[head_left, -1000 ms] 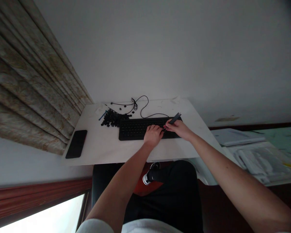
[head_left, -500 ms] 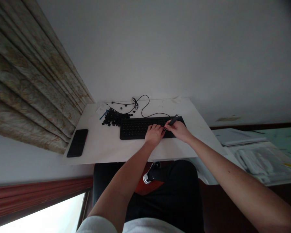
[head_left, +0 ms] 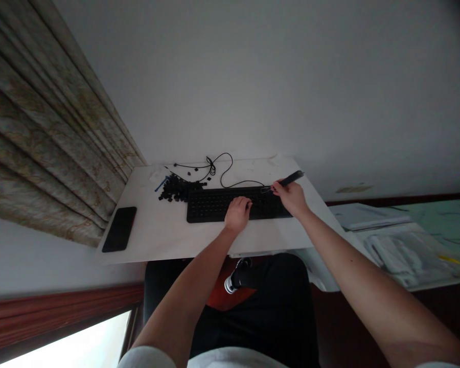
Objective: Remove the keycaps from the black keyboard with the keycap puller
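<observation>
A black keyboard (head_left: 206,208) lies on the white table, its right part without many of its keycaps as far as the dim light shows. My right hand (head_left: 292,198) is closed on a keycap puller with a black handle (head_left: 293,177); its wire end (head_left: 266,189) points left over the keyboard's back edge. My left hand (head_left: 236,212) rests at the keyboard's middle, fingers pinched on a small black keycap (head_left: 248,206). Left of the keyboard is a heap of loose black keycaps (head_left: 177,188).
A black cable (head_left: 229,162) loops behind the keyboard, with a few stray keycaps near it. A blue stick (head_left: 161,184) lies by the heap. At the table's left edge lies a phone (head_left: 119,229). Papers and a plastic-wrapped packet (head_left: 402,250) are on a lower surface at right.
My right hand has moved right and back with the keycap puller, away from my left hand. My left hand has shifted slightly left, and a keycap now shows between its fingers.
</observation>
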Available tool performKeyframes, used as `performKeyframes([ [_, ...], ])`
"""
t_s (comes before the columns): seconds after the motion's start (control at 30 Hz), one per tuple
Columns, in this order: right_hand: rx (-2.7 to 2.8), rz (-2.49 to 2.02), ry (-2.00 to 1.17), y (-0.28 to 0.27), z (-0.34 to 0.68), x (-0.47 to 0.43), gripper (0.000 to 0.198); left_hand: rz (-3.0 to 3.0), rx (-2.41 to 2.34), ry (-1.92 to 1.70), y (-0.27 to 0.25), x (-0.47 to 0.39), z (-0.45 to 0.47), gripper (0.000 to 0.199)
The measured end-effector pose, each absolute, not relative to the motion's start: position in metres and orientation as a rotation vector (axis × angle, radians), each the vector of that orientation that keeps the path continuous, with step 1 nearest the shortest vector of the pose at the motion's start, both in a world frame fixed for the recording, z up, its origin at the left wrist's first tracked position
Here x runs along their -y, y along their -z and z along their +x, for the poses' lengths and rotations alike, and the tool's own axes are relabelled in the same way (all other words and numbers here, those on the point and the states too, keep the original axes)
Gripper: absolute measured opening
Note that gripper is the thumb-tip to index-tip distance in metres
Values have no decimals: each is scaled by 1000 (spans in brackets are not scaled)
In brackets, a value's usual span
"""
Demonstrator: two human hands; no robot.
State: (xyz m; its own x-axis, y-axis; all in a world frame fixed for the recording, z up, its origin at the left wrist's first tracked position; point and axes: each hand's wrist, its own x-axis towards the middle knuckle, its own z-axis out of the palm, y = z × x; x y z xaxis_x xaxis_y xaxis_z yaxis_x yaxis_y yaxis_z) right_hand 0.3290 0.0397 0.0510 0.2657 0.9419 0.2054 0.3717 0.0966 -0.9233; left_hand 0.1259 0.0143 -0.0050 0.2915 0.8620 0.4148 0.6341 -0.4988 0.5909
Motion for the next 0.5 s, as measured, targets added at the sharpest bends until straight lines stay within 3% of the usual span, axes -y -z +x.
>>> performKeyframes([
  [0.27, 868, -1738, -299, 8, 379, -6, 48, 2208, -1356, -1075, 4, -10, 123, 13],
  [0.5, 882, -1775, -219, 18, 379, -6, 54, 1998, -1164, -1192, -1, -4, 118, 21],
])
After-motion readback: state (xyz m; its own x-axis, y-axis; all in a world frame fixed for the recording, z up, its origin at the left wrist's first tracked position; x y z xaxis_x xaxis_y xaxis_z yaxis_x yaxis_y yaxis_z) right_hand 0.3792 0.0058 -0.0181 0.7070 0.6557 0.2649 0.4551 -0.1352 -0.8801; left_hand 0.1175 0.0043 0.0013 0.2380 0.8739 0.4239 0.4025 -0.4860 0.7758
